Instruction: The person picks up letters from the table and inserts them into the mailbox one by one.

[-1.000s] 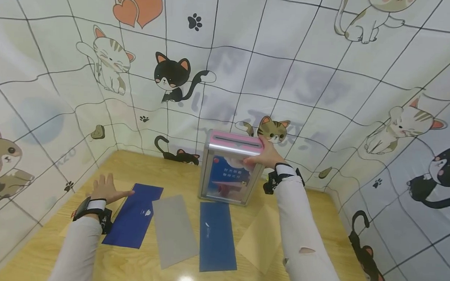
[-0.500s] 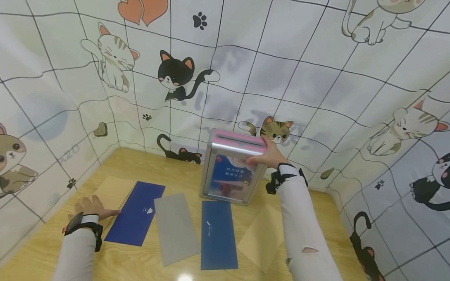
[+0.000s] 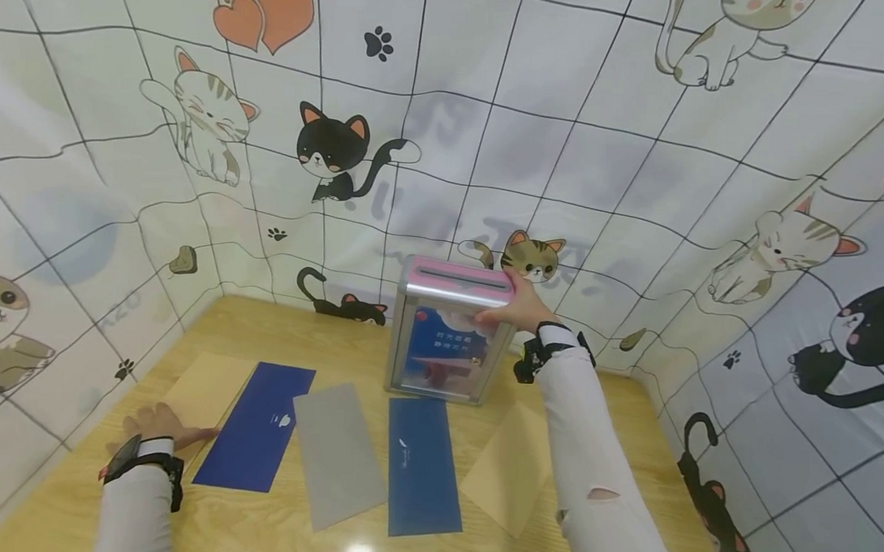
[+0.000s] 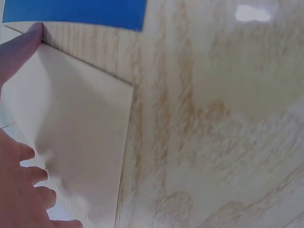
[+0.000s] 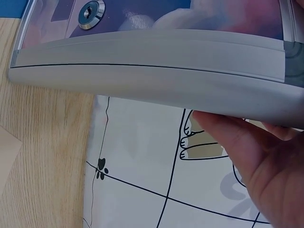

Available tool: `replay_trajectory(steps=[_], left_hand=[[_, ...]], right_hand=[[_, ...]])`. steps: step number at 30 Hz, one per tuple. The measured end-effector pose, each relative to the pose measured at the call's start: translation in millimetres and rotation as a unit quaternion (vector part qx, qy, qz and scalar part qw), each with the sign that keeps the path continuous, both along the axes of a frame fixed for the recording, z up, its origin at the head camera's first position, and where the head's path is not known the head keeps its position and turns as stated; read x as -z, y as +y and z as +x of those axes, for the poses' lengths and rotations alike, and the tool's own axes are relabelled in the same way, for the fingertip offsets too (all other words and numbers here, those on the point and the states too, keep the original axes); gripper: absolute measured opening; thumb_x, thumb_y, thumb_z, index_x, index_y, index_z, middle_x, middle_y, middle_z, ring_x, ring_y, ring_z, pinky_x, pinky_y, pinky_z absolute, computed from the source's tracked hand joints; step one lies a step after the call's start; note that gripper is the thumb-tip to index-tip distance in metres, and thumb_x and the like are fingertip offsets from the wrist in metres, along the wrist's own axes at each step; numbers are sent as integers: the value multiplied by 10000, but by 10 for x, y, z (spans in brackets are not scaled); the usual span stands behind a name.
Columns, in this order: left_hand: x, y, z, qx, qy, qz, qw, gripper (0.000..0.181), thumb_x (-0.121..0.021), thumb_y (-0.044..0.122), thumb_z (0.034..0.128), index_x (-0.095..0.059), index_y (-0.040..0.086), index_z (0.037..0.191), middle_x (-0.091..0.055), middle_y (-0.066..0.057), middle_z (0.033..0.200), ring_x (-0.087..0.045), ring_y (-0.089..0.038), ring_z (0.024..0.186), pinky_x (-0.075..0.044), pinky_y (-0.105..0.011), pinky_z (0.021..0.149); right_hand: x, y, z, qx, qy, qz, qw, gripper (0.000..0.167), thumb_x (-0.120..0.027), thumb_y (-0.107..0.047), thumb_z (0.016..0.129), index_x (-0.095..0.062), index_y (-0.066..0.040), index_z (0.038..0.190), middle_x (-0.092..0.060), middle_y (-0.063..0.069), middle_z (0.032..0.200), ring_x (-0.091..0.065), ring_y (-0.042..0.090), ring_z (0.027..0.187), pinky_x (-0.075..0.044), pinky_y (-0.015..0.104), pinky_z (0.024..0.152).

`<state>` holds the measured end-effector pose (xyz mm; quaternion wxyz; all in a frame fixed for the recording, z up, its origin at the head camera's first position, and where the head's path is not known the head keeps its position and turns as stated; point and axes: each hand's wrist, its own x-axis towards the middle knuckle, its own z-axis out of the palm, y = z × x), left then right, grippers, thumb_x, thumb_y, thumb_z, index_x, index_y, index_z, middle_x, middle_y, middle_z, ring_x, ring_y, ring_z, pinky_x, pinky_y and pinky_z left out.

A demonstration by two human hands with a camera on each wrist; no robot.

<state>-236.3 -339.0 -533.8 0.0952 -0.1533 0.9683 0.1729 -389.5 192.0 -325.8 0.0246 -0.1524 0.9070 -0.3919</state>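
My left hand (image 3: 161, 425) is at the near end of a cream envelope (image 3: 210, 384) on the far left of the table. In the left wrist view the thumb lies at one long edge of the cream envelope (image 4: 85, 118) and the curled fingers at the opposite edge, where the paper wrinkles slightly. With my right hand (image 3: 521, 305) I grip the upper right end of an upright suggestion box (image 3: 459, 289), silver-framed with a slotted pink top. Its thumb shows in front; the fingers behind are mostly hidden. A round key lock (image 5: 91, 13) appears in the right wrist view.
Right of the left hand lie a dark blue envelope (image 3: 255, 428), a grey one (image 3: 339, 455), a mid-blue one (image 3: 424, 468) and another cream envelope (image 3: 510, 473). A cat-printed cloth (image 3: 447, 138) hangs behind the wooden table (image 3: 265, 331).
My left hand has come down from above the dark blue envelope's left side, moving left and nearer, onto the cream envelope. The right hand keeps its hold on the box.
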Motion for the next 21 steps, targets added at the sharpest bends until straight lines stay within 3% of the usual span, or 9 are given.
replay_trajectory(steps=[6,12,16,19,21], left_hand=[[7,-23,-7,-32,86,-139,9999,1238,-642,706,569,-242,-303,1164,-310,-507,1105,-329,-587,1051,-318,-614,866],[2,-57,-7,38,240,-347,9991,1090,-659,678,582,-361,-288,990,-469,-419,869,-512,-506,794,-448,-495,663],[42,-98,-21,321,368,-326,9983,767,-645,629,643,-493,-119,716,-515,-204,628,-518,-322,588,-407,-369,509],[58,-103,-27,625,506,-259,9964,550,-634,537,703,-449,39,563,-446,-41,531,-445,-207,509,-326,-302,459],[36,-84,-42,760,598,-224,9951,473,-628,458,721,-419,74,540,-414,-15,519,-428,-191,497,-315,-295,451]], right_hand=[[1,-7,-10,-6,4,-24,10000,1098,-826,-186,605,-132,-36,1442,-343,191,1367,-395,327,1174,-335,459,1001],[4,-6,-15,-27,51,-17,10000,1085,-829,-188,608,-147,-37,1438,-364,187,1345,-408,326,1158,-345,459,992],[-2,-9,-4,-73,81,-19,9999,1063,-821,-188,625,-151,-33,1435,-369,184,1336,-408,325,1151,-350,465,986],[-10,-19,14,-81,79,-31,9999,1052,-820,-185,628,-160,-31,1432,-373,181,1331,-410,321,1147,-353,462,984],[-9,-20,15,-84,83,-47,9999,1053,-822,-181,623,-164,-27,1431,-379,183,1327,-413,323,1145,-353,461,984]])
